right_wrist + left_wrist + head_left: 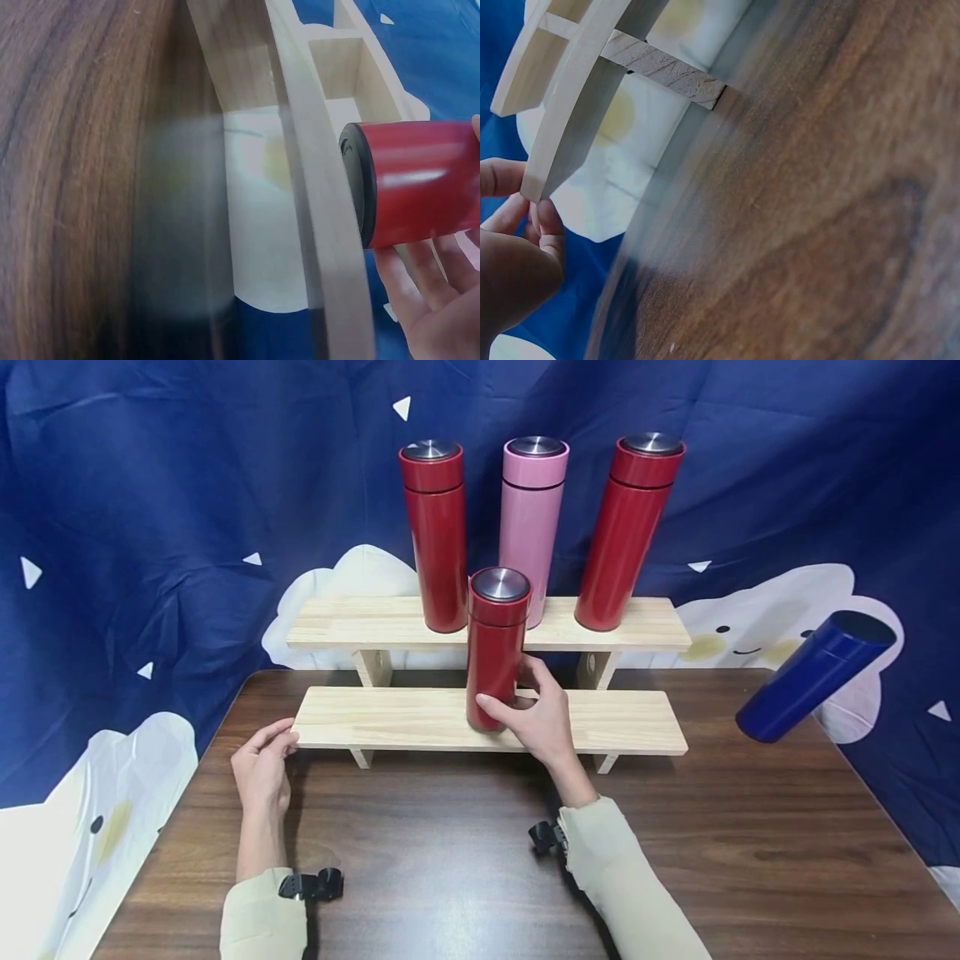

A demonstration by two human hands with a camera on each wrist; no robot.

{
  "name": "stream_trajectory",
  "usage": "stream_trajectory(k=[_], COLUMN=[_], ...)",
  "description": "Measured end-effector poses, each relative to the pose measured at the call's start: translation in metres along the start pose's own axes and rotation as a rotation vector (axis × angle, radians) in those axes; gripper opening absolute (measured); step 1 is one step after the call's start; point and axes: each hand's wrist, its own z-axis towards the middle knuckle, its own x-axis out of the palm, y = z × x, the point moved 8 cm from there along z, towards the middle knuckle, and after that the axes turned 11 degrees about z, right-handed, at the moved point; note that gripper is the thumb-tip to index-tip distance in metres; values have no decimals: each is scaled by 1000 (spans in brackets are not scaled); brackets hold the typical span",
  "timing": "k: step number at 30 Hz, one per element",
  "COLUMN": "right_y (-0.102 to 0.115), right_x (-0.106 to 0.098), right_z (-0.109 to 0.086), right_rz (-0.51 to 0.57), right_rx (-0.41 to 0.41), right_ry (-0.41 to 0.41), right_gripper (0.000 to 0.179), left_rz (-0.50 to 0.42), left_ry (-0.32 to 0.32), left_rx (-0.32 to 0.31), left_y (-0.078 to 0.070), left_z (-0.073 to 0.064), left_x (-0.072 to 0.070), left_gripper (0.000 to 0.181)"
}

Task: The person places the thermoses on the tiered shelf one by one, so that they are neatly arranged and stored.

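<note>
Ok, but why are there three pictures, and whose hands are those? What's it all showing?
There's no robot here, just a person using two bare hands. The big picture comes from a camera on the person's head, looking down. The other two come from cameras on the left and right wrists, so they look close up and tipped over.

The left hand pinches the left end of the lower wooden board. The right hand holds a red bottle by that board. Behind, on the upper wooden board, stand a left red bottle, a pink bottle and a right red bottle. The boards stand on a brown table, with a blue bottle near its right edge.
</note>
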Motion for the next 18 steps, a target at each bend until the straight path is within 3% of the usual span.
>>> stream_trajectory(k=[18], right_y=[-5], right_x=[11], right_z=[4], right_rz=[-36], right_rx=[31], right_ry=[-5], right_gripper=[60], left_rz=[-10], left_ry=[4], left_rx=[-2], left_y=[-1], left_z=[-2], left_x=[1], left_gripper=[24])
